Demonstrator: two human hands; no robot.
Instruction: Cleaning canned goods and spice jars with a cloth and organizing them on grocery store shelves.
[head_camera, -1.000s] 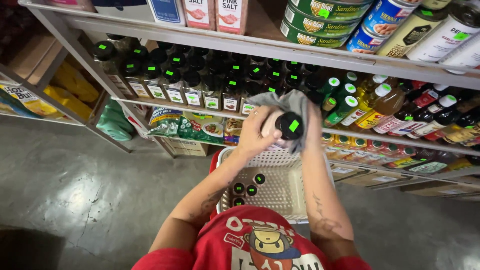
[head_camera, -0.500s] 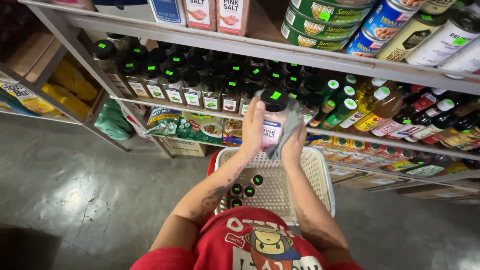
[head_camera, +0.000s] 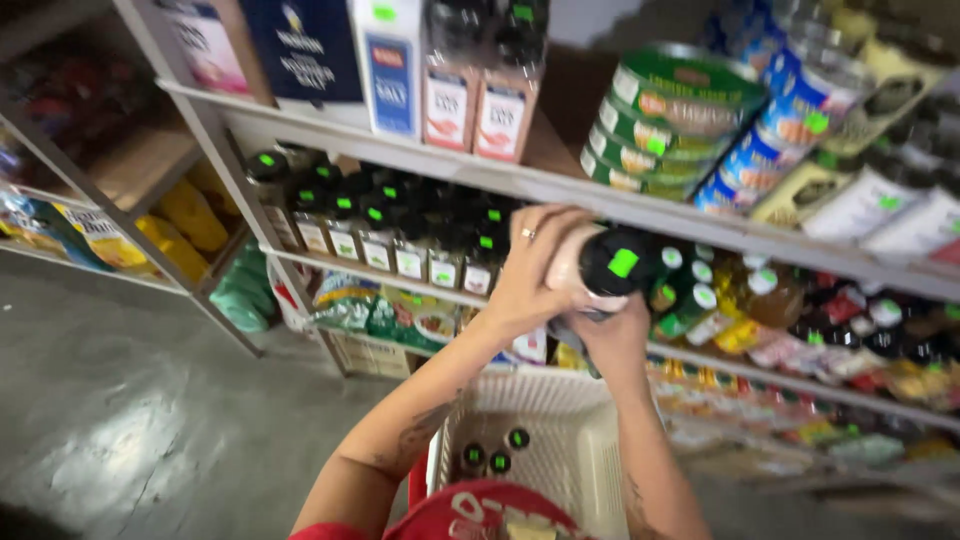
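Left hand (head_camera: 530, 275) and right hand (head_camera: 612, 335): both grips closed on one black-capped jar (head_camera: 600, 268), held before shelf (head_camera: 520, 180), above white basket (head_camera: 570, 440).

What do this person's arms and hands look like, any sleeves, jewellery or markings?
Both forearms are bare, no sleeves reaching them. The left hand wears a thin ring on one finger. Dark tattoo markings show on the left forearm; the right hand shows no jewellery.
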